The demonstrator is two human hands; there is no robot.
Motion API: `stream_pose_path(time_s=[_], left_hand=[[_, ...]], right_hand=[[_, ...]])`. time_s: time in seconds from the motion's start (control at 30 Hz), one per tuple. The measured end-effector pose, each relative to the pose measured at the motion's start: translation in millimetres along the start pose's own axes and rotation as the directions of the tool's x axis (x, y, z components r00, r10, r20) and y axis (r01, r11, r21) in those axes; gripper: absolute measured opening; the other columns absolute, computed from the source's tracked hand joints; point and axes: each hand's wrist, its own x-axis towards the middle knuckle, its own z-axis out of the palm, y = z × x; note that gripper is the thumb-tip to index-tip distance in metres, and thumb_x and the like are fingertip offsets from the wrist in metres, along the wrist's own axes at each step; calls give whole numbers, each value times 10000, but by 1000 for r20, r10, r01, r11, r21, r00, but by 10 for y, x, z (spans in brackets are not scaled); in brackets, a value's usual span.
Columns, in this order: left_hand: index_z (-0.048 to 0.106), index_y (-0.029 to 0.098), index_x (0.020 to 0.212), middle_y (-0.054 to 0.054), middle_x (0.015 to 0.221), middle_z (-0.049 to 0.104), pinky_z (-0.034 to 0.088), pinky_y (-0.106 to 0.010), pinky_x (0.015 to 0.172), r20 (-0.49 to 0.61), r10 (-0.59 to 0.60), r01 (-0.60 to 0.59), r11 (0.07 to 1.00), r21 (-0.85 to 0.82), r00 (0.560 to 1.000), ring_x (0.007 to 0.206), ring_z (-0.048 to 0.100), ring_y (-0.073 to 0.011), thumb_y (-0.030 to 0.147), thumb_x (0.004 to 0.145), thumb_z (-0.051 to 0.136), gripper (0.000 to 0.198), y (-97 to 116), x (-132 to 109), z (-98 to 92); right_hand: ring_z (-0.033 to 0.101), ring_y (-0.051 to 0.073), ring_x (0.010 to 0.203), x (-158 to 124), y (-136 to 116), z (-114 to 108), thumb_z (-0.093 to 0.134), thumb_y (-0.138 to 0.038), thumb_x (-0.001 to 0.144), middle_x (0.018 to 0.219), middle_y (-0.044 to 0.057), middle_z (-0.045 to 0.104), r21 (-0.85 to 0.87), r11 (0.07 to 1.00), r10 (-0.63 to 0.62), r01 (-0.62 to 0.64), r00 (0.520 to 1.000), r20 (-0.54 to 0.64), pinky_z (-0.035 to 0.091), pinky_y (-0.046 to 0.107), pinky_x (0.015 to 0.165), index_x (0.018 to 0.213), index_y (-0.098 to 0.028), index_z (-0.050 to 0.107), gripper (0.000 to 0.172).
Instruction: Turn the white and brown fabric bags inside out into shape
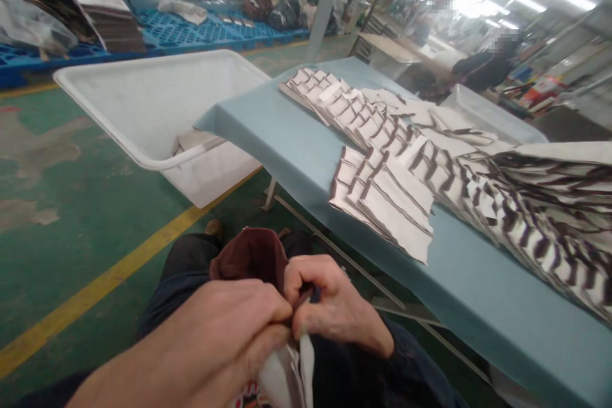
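A brown-and-white cloth piece [248, 253] is in both my hands, over my lap. Its brown end gapes in a rounded opening beyond my fingers. Its white part [280, 377] hangs below them, with some red print at the bottom edge. My left hand [224, 325] pinches the cloth with thumb and fingers, and my right hand [329, 303] pinches it right beside. The two sets of fingertips meet, so the exact bit of cloth between them is hidden. On the table to the right lies a small overlapping stack of white cloth pieces with brown edges [387, 197].
A blue-grey table [268, 131] runs diagonally on my right, bearing long overlapping rows of white-and-brown cloth pieces [459, 185]. A white plastic tub [143, 76] stands ahead left, some cloth inside. Blue pallets [167, 32] hold goods behind it. Other people sit farther back right.
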Motion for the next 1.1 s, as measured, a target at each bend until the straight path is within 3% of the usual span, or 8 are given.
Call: stream_pose_path(time_s=[0.1,0.17,0.33,0.5,0.6,0.83,0.97,1.1], left_hand=[[816,306,898,74,795,818,600,-183,693,-41,27,-30,997,-69,999,691,770,-134,329,1210,582,391,-25,175,-180],[801,293,857,89,749,792,558,-168,637,-50,28,-34,994,-108,998,642,738,-115,311,1184,604,382,-49,257,-253],[854,288,921,63,798,848,565,-203,642,-1,-27,27,993,-116,1000,673,782,-140,332,1169,645,328,-159,273,-290],[860,273,971,38,803,850,538,-242,588,-7,-58,57,995,-78,998,629,757,-163,325,1124,691,234,-218,249,-235],[858,280,987,53,818,852,531,-231,588,-45,5,-7,999,-42,999,622,752,-146,318,1117,732,186,-192,315,-240],[761,258,873,37,761,802,512,-279,638,-91,261,-240,952,192,961,641,765,-160,218,1219,524,421,-138,390,-268],[700,254,804,74,661,672,446,-236,547,-96,91,-87,995,50,991,539,619,-130,288,1195,569,414,-208,345,-278],[649,251,723,50,667,657,462,-208,515,39,-93,96,991,-93,995,562,612,-145,440,1207,544,530,-245,386,-364]], right_hand=[[451,108,609,185,-207,-82,954,-992,819,684,-76,574,85,994,75,-74,997,-8,394,254,566,753,-232,627,830],[442,100,599,271,-290,-115,952,-933,879,690,-74,580,76,996,39,-36,999,-32,391,247,555,770,-224,648,779],[519,121,635,313,-366,-177,810,-863,1071,724,-46,630,-119,987,-116,109,992,-50,479,259,629,804,-228,675,702],[549,132,672,257,-469,-241,722,-758,1185,767,-20,679,-268,948,-185,173,982,-23,490,272,664,817,-228,671,647],[533,131,670,237,-565,-249,704,-683,1217,756,-30,649,-319,933,-184,169,983,-18,464,275,665,807,-232,649,612],[507,133,660,245,-655,-224,613,-598,1264,732,-48,565,-370,918,-177,145,983,-53,423,293,651,800,-245,589,583],[561,119,676,291,-602,-168,819,-699,1122,771,-50,661,-314,941,-155,125,985,-73,441,278,672,846,-236,666,560],[531,104,665,346,-535,-135,894,-689,1053,771,-59,671,-303,948,-132,100,988,-86,412,274,671,844,-230,675,549]])
